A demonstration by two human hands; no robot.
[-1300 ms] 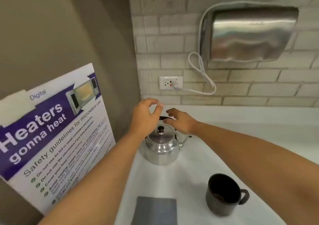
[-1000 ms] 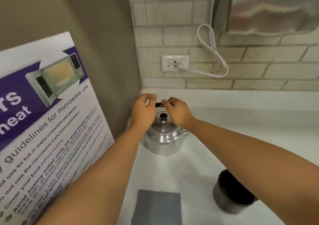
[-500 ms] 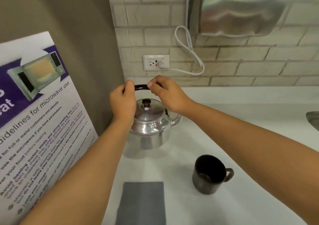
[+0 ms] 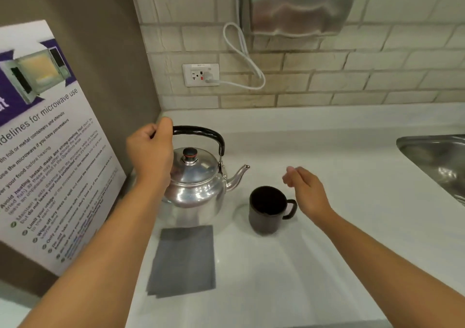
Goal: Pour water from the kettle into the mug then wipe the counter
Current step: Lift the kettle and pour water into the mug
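Left hand point(image 4: 150, 151): fingers closed around the left end of the kettle's black handle point(image 4: 201, 132), forearm reaching in from the near left.
Right hand point(image 4: 305, 191): empty, fingers loosely spread and slightly curled, hovering just right of the mug and touching nothing.
Kettle point(image 4: 198, 181): shiny metal, upright, lid on with a dark knob point(image 4: 190, 152); spout point(image 4: 239, 175) points right toward the mug. It appears raised a little off the tabletop, with a soft reflection beneath it.
Mug point(image 4: 266, 210): dark, upright on the tabletop just right of the kettle, handle turned right, inside too dark to read.
Cloth point(image 4: 185, 261): grey, folded flat, lying on the tabletop nearer than the kettle and left of the mug.
Tabletop point(image 4: 327, 252): white, glossy.
Sink point(image 4: 437, 159): steel basin at the far right edge.
Wall: pale brick tiles with an outlet point(image 4: 200, 74), a white cord point(image 4: 241, 58) plugged into it, and a steel dispenser point(image 4: 302, 3) above.
Poster point(image 4: 42, 136): microwave safety sheet leaning at the left.
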